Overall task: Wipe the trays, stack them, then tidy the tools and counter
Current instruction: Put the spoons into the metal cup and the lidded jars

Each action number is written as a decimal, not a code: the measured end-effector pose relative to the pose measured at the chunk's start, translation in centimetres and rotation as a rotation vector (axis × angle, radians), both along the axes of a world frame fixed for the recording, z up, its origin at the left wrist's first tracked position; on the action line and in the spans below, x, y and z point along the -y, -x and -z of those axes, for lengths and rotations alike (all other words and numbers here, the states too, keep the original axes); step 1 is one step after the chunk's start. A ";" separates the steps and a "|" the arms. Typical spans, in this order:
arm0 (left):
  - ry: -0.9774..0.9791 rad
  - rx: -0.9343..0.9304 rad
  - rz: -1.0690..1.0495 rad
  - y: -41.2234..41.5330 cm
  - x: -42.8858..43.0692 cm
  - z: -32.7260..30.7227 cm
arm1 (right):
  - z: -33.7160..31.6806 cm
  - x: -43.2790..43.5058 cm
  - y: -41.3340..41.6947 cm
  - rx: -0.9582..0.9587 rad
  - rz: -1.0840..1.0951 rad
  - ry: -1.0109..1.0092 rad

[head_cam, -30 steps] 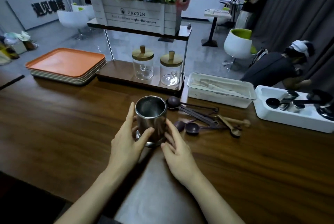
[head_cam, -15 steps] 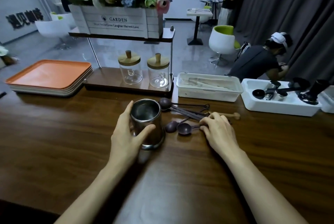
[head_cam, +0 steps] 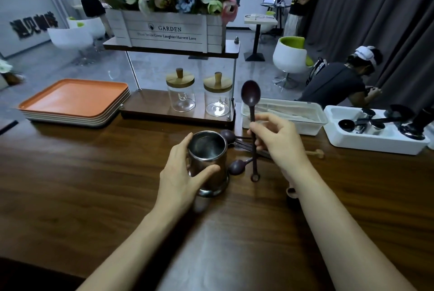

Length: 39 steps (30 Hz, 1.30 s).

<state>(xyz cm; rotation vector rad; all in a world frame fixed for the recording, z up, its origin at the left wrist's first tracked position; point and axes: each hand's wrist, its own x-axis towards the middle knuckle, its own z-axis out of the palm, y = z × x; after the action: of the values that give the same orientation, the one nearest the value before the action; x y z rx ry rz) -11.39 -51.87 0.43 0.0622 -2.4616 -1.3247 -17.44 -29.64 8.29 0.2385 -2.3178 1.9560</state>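
A right hand [head_cam: 279, 140] that lay on the dark measuring spoons [head_cam: 237, 166] half a second ago now holds one long-handled dark purple plastic spoon [head_cam: 251, 96] upright above the brown wooden bench [head_cam: 70, 185], fingers [head_cam: 265, 118] pinching its handle. The left hand [head_cam: 180, 178] still curls round the cylindrical steel cup [head_cam: 207, 149] standing on the bench beside the remaining spoons.

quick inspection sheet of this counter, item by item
surface: wooden counter, dark, glossy
job's things: orange trays stacked far left; cup; spoons lying beside it
clutter: two jars on shelf; two white bins at right
hands: left hand grips cup; right hand holds one spoon upright, bowl up
cables: nothing seen
surroundings: flower box, chairs, people behind
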 end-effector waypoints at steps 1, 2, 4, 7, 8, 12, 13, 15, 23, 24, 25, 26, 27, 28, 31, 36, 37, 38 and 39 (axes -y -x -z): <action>0.000 0.000 0.005 0.0 0.1 0.0 | -0.7 0.3 -0.1 0.000 0.001 0.063; -0.003 0.002 0.012 0.0 0.2 0.0 | -1.4 0.5 -0.1 0.001 0.007 0.127; -0.016 0.013 0.027 0.1 0.3 0.0 | -2.5 1.0 0.1 -0.006 0.027 0.222; -0.031 0.038 0.046 0.1 0.3 -0.2 | -3.3 1.8 0.7 -0.033 0.048 0.265; -0.038 0.048 0.052 0.2 0.3 -0.3 | -3.5 2.1 0.9 -0.036 0.058 0.272; -0.043 0.079 0.058 0.3 0.3 -0.5 | -2.9 3.2 1.6 -0.032 0.035 0.244; -0.033 0.079 0.056 0.3 0.4 -0.6 | -2.4 3.6 1.6 -0.022 0.009 0.211; -0.028 0.077 0.053 0.4 0.5 -0.6 | -1.1 4.2 1.6 0.014 -0.044 0.152; -0.073 0.057 0.035 0.7 0.5 0.0 | 2.3 4.7 1.6 -0.011 -0.091 -0.079; -0.074 0.050 0.035 0.7 0.4 -0.1 | 2.6 4.8 1.6 -0.007 -0.105 -0.086; -0.076 0.044 0.035 0.7 0.4 -0.1 | 2.9 4.8 1.7 0.000 -0.115 -0.082; -0.079 0.037 0.034 0.7 0.3 -0.1 | 3.2 4.9 1.8 0.007 -0.123 -0.072; -0.081 0.029 0.033 0.7 0.3 0.0 | 3.4 4.9 2.0 0.012 -0.130 -0.062; -0.080 0.023 0.033 0.7 0.3 0.1 | 3.7 4.8 2.1 0.012 -0.135 -0.055; -0.077 0.018 0.029 0.8 0.2 0.3 | 4.4 4.6 2.5 0.016 -0.133 -0.022; -0.080 0.018 0.026 1.2 0.5 0.3 | 6.4 2.1 3.2 0.053 -0.033 -0.062; -0.083 0.019 0.026 1.2 0.5 0.3 | 6.9 1.2 3.5 0.027 0.004 -0.185; -0.087 0.018 0.025 1.3 0.5 0.4 | 7.4 0.4 3.6 0.014 0.031 -0.343; -0.094 0.015 0.024 1.4 0.5 0.4 | 7.8 -0.4 3.7 0.018 0.045 -0.503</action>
<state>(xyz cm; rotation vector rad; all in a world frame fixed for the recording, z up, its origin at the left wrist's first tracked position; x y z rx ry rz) -12.79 -52.32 -0.01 0.0651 -2.4185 -1.4548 -21.16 -29.28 0.52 0.2013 -2.7599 1.3272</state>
